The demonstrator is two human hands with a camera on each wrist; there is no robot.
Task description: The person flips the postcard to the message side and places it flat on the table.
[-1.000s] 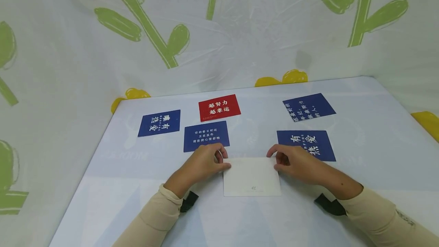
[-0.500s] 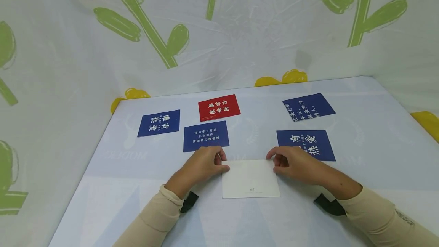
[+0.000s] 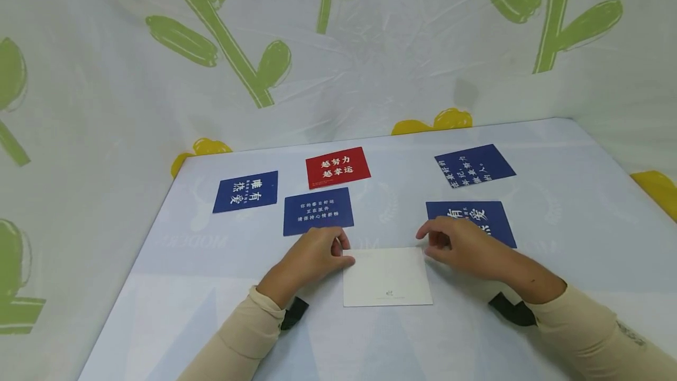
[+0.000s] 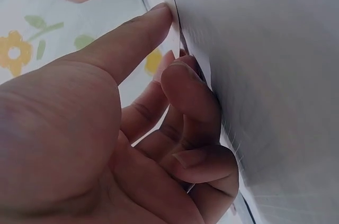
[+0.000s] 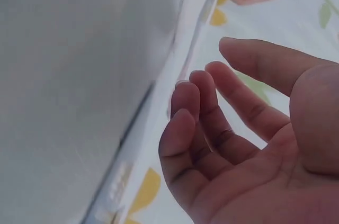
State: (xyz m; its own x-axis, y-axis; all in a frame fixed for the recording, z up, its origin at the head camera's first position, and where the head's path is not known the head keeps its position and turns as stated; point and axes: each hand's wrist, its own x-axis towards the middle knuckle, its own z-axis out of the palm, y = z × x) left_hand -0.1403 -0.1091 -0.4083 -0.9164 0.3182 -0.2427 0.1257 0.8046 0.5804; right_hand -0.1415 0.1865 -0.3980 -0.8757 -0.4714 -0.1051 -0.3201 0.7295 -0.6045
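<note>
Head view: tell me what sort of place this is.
Probably an indoor tabletop workspace: a pale-surfaced table, a leaf-printed backdrop behind it, and a white card pinched at one edge by the person's left hand.

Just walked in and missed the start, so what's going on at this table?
A person's left hand seems to hold a far corner of a white card lying on the table. The right hand, by the other far corner, holds nothing. Farther back lie four blue cards and one red card, one blue partly hidden behind that hand.
</note>
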